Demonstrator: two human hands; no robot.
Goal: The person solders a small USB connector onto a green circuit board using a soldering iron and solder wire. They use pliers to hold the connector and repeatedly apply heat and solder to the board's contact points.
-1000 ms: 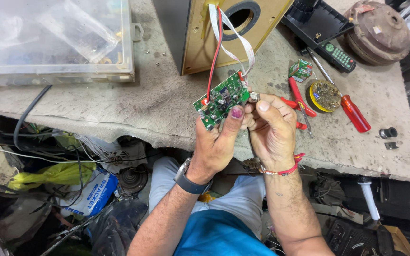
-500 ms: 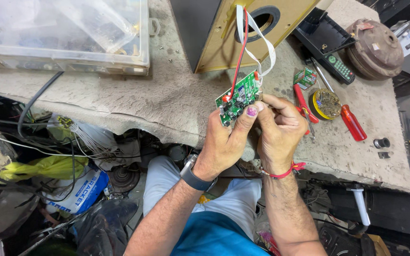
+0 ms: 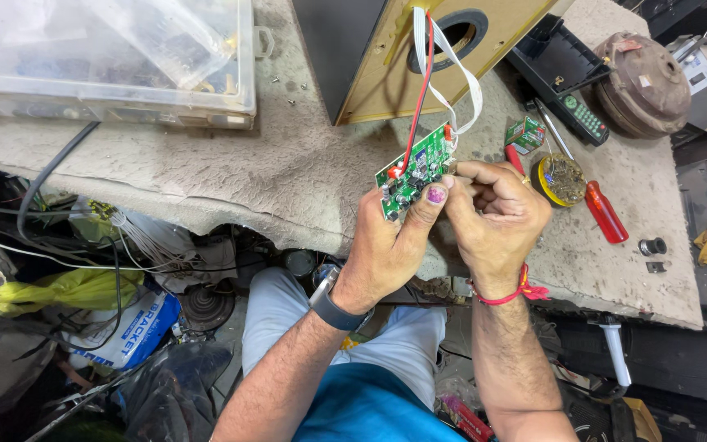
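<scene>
A small green circuit board (image 3: pixel 412 169) is pinched in my left hand (image 3: pixel 390 241), thumb on its lower edge. A red wire (image 3: pixel 419 98) and a white ribbon cable (image 3: pixel 458 69) run from the board up into the round hole of a yellow-brown speaker box (image 3: pixel 419 49). My right hand (image 3: pixel 497 217) is curled against the board's right edge, fingers bent at it; what they grip there is hidden. A red thread circles my right wrist and a dark watch my left.
On the grey bench (image 3: pixel 288 172) lie a red-handled screwdriver (image 3: pixel 603 209), a yellow round tin (image 3: pixel 560 178), a second small green board (image 3: pixel 525 133), a black remote (image 3: pixel 570 102), a brown round motor part (image 3: pixel 644 82) and a clear plastic box (image 3: pixel 100 57). Cables and clutter fill the floor at left.
Both hands and the board appear shifted rightward and a little lower in view as the camera moved. My grip on the board looks the same.
</scene>
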